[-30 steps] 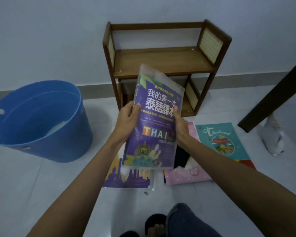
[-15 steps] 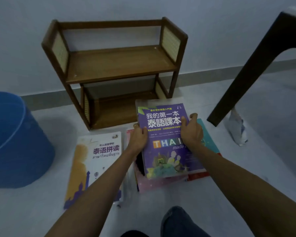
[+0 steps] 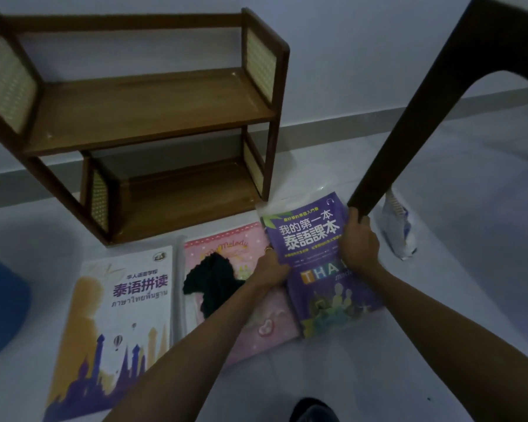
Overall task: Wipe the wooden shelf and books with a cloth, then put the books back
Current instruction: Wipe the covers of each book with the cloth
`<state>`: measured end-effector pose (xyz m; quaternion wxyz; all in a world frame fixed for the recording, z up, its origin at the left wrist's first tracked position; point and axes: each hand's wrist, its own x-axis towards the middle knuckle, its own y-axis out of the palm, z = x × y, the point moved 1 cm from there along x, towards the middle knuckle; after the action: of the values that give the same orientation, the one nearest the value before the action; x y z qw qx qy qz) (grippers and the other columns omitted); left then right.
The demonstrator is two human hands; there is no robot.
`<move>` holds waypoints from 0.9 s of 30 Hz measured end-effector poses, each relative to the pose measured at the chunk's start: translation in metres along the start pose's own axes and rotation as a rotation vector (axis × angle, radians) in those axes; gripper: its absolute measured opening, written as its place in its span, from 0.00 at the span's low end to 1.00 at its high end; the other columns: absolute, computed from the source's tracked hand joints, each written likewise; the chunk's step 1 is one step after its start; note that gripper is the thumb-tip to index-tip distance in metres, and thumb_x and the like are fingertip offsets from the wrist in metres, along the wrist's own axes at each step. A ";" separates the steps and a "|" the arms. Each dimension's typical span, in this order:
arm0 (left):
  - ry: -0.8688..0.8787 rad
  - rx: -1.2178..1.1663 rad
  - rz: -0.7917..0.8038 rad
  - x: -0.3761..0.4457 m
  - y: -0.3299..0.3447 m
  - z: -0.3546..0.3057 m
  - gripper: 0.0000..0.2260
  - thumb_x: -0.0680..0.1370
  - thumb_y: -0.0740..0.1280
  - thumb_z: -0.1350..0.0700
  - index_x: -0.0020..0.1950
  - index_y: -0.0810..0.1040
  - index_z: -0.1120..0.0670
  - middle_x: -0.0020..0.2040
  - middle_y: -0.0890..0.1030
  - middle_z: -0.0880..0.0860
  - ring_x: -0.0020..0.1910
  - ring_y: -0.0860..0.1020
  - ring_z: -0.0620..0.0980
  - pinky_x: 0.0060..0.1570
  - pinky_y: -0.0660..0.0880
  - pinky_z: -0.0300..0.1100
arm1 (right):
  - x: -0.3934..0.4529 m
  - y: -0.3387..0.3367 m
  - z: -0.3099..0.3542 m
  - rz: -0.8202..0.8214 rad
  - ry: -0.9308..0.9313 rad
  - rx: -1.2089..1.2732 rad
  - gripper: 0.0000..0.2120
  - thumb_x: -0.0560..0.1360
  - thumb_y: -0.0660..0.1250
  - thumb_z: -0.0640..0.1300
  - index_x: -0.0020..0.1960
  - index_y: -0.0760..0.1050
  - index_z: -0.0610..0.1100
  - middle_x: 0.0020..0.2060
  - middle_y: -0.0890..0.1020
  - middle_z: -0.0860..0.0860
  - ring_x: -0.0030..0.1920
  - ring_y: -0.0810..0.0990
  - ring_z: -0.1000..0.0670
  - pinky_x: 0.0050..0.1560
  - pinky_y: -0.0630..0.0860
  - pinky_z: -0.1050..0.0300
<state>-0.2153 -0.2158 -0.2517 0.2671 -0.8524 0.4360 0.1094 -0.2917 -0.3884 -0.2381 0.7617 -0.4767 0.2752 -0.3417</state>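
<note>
Currently three books are showing on the floor: both hands, left (image 3: 269,268) and right (image 3: 358,243), are gripping the purple book (image 3: 320,263); a dark cloth (image 3: 211,280) is lying on the pink book (image 3: 250,306); the white book (image 3: 116,327) is lying flat. Possibly more are lying underneath. Two-tier shelf (image 3: 147,111) is standing behind.

- The wooden shelf (image 3: 147,117) is standing on the floor against the wall, two-tiered, with woven cane side panels; both boards are sitting bare.
- The purple book (image 3: 320,263) is lying in front of the shelf's right end, partly overlapping the pink book (image 3: 250,327).
- The dark cloth (image 3: 211,281) is lying crumpled on the pink book's cover.
- The white book (image 3: 116,330), with yellow and purple skyline art, is lying flat just left of the pink one.
</note>
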 end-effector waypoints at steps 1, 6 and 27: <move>0.015 0.030 0.006 0.002 0.004 0.000 0.25 0.72 0.68 0.56 0.68 0.70 0.59 0.68 0.72 0.59 0.64 0.72 0.59 0.59 0.69 0.42 | 0.001 0.002 -0.001 0.010 -0.002 0.022 0.33 0.76 0.65 0.56 0.73 0.56 0.43 0.66 0.69 0.39 0.61 0.75 0.39 0.60 0.73 0.43; 0.162 0.156 -0.128 0.011 0.024 0.003 0.18 0.79 0.64 0.58 0.66 0.69 0.63 0.65 0.74 0.60 0.62 0.74 0.59 0.60 0.70 0.43 | 0.009 0.012 -0.009 0.051 0.010 0.093 0.36 0.73 0.66 0.59 0.74 0.54 0.47 0.69 0.65 0.40 0.64 0.71 0.37 0.64 0.69 0.41; 0.262 0.503 -0.070 -0.001 -0.014 0.044 0.29 0.82 0.57 0.54 0.77 0.45 0.60 0.78 0.44 0.58 0.77 0.42 0.55 0.73 0.42 0.42 | -0.019 0.053 0.035 0.132 -0.299 -0.602 0.40 0.77 0.58 0.59 0.77 0.42 0.42 0.76 0.44 0.36 0.75 0.46 0.34 0.69 0.43 0.29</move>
<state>-0.2032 -0.1841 -0.2827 0.4154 -0.7807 0.4506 -0.1224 -0.2635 -0.3376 -0.2714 0.6394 -0.7060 0.2793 -0.1214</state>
